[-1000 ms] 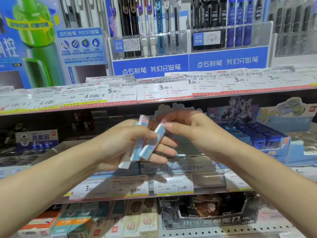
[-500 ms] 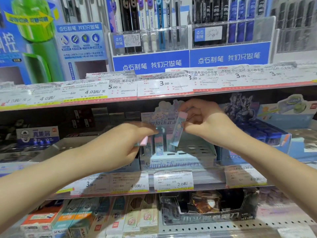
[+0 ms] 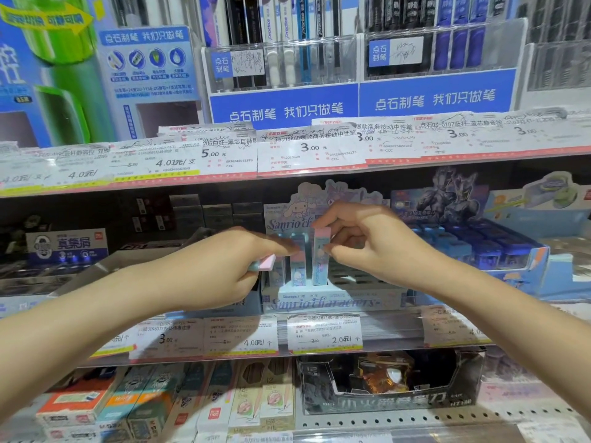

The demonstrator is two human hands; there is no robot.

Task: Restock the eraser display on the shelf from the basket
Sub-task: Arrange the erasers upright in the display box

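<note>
A pastel eraser display box with slotted holes stands on the middle shelf. My right hand pinches a pink-topped blue eraser that stands upright in a front slot. Beside it, another eraser stands in the box, and a further one is partly hidden behind my left fingers. My left hand grips a pink-ended eraser, its fingertips touching the standing eraser. The basket is out of view.
A blue product box sits right of the display. Dark boxes and a labelled blue box stand to the left. Price tags line the shelf edge. Pens hang above; pencil boxes lie on the lower shelf.
Both hands moved forward from in front of the shelf to the display. My right hand brought its eraser from tilted in the air to upright in a slot.
</note>
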